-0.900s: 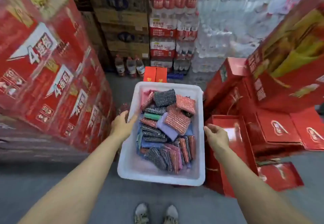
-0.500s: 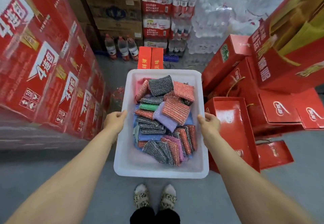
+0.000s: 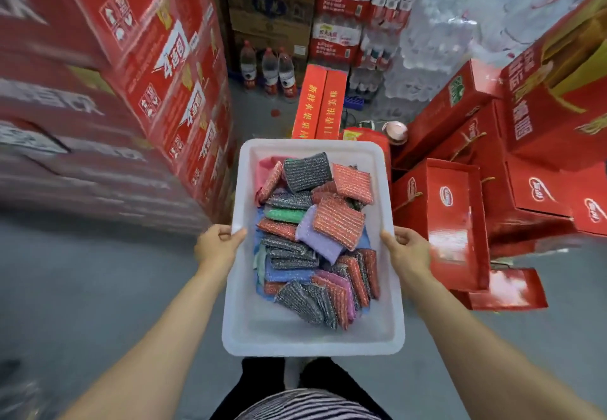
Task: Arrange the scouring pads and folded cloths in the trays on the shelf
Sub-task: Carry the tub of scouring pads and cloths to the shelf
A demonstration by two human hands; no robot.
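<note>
Head view: both hands hold a white tray [image 3: 310, 343] level in front of the body, above the grey floor [image 3: 98, 288]. The left hand [image 3: 216, 245] grips the middle of the tray's left long edge, thumb lying over the rim and fingers curled under it. The right hand [image 3: 409, 248] grips the right long edge straight across from it in the same way, thumb on top of the rim and fingers wrapped beneath. The hands are well apart, with the tray's whole width between them.

Scouring pads [image 3: 338, 222] in red, grey, green, purple and pink lie heaped in the tray, from its far end to past the middle. Some lie flat and some stand on edge, leaning on each other. The tray's near end is bare. A pink cloth [image 3: 266, 166] shows in the far left corner under the pads, and a blue cloth [image 3: 282, 275] lies beneath the pads near the left wall.

Stacked red cartons [image 3: 157, 58] rise on the left, red gift boxes [image 3: 440, 216] sit on the right, and water bottles [image 3: 269, 71] stand on the floor ahead.
</note>
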